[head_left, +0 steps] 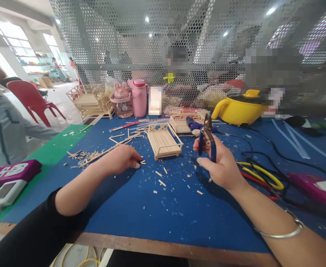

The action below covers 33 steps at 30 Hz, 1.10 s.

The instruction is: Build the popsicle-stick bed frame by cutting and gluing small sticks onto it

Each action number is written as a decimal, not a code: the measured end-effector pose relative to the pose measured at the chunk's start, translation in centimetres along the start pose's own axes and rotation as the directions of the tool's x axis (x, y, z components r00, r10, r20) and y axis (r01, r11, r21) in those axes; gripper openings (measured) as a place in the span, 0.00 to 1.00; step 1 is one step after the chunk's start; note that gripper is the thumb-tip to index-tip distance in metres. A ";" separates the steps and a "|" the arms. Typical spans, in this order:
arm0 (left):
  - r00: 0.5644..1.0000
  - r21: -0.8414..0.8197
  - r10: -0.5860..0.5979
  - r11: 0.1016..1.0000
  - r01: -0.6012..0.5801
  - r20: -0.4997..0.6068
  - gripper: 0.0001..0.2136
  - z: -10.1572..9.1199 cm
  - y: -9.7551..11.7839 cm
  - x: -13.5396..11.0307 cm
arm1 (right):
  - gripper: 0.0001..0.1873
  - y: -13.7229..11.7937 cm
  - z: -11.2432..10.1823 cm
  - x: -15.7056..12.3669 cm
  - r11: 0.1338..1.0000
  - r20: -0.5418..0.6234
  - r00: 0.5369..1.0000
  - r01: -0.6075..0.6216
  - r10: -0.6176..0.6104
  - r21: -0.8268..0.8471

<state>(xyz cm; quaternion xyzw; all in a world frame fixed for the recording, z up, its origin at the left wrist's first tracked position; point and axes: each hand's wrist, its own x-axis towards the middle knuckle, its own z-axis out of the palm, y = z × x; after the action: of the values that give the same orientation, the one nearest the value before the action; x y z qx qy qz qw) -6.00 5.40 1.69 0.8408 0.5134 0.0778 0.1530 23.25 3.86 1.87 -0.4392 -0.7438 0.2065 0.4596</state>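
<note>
My right hand [221, 163] is wrapped round the blue handles of a pair of cutting pliers [213, 150], whose metal jaws point up. Low over the blue mat, my left hand [122, 159] has its fingers drawn together at short pieces of wooden stick [143, 162]; what is between the fingertips, if anything, is hidden. Just beyond, between the hands, stands a miniature bed-like frame [165, 142] of thin wooden sticks. A second stick frame [179, 124] stands behind it, near a blue glue gun [193, 124] partly hidden by the pliers.
Cut sticks [87, 157] lie heaped on the left, and scraps dot the blue mat [151, 215]. A pink bottle [139, 98], a phone [155, 102] and a yellow electric pot [239, 109] line the perforated screen. Cables [263, 174] lie at right. A person [1, 122] is at far left.
</note>
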 end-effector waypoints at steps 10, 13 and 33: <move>0.971 0.132 0.229 0.967 -0.218 -0.070 0.12 -0.5 4.6 -0.9 | 0.30 0.1 0.3 -0.1 0.999 -0.017 0.999 0.042 -0.042 -0.013; 0.956 0.312 0.294 0.906 -0.285 0.018 0.14 1.0 6.8 -0.2 | 0.30 -0.1 0.2 -0.1 0.997 -0.011 0.998 0.060 -0.061 -0.043; 0.944 -0.781 -0.176 0.613 -0.117 -0.280 0.14 2.3 7.7 -0.4 | 0.37 -2.3 0.4 -1.3 0.976 0.379 0.925 0.096 -0.016 -0.195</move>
<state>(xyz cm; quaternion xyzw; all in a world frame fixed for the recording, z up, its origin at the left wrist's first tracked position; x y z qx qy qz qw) 0.97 1.35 2.19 0.6531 0.4583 0.4321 0.4203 22.09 1.58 2.68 -0.4161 -0.8477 0.1938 0.2660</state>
